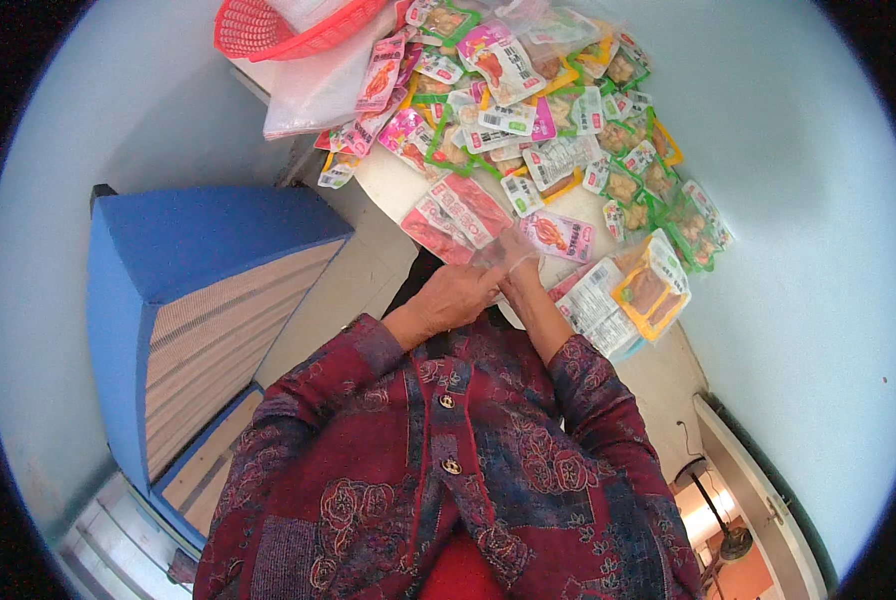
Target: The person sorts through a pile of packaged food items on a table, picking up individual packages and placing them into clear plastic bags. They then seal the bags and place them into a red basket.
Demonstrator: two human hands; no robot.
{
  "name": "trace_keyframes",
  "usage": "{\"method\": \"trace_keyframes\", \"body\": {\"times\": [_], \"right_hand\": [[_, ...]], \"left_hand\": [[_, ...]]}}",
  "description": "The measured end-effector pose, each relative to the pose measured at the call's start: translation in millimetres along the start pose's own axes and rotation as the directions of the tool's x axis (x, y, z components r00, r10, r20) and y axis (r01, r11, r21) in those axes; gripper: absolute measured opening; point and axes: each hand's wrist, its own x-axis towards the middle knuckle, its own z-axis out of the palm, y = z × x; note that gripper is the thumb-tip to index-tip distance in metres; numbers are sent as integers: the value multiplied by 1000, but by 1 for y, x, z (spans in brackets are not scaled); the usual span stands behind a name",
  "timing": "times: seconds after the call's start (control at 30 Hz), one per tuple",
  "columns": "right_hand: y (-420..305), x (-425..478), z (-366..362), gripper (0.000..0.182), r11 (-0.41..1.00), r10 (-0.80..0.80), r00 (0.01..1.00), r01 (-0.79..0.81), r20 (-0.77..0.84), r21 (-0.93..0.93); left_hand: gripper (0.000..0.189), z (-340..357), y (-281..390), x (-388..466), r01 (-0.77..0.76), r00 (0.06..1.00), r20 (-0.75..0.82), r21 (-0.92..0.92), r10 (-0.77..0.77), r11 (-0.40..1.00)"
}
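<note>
My left hand [454, 297] and my right hand [521, 264] meet close in front of my body. Between them they pinch the end of a clear plastic bag [485, 259]. Red printed food packets [466, 214] lie just beyond my fingers and appear to be inside that bag. Beside my right hand is a pink packet [560, 234] with a picture of food on it. A filled clear bag [628, 289] with a yellow-edged packet and a printed white packet sits at the table's near right edge, by my right forearm.
Vacuum-sealed snack packets [523, 120] with green, yellow and pink edges are heaped over the white table [388, 184]. A red plastic basket [298, 41] rests at the back left, above a stack of clear plastic bags [316, 101]. A blue slatted wooden frame [222, 240] stands left; a pale wall [778, 187] borders the right.
</note>
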Motion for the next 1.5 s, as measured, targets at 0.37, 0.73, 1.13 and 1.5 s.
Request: {"method": "trace_keyframes", "body": {"times": [0.37, 0.73, 1.13, 1.5], "right_hand": [[-87, -76, -27, 26, 372, -474, 873, 319, 117, -872], [-96, -48, -22, 32, 16, -442, 770, 520, 460, -854], [-143, -78, 47, 34, 414, -174, 716, 677, 677, -609], [-170, -150, 82, 12, -29, -393, 418, 885, 819, -465]], "left_hand": [[46, 3, -9, -30, -379, 903, 336, 337, 266, 862], [9, 27, -10, -27, -278, 944, 281, 389, 174, 878], [15, -104, -1, -55, 157, 987, -105, 504, -120, 849], [10, -211, 16, -44, 154, 955, -269, 103, -121, 983]]}}
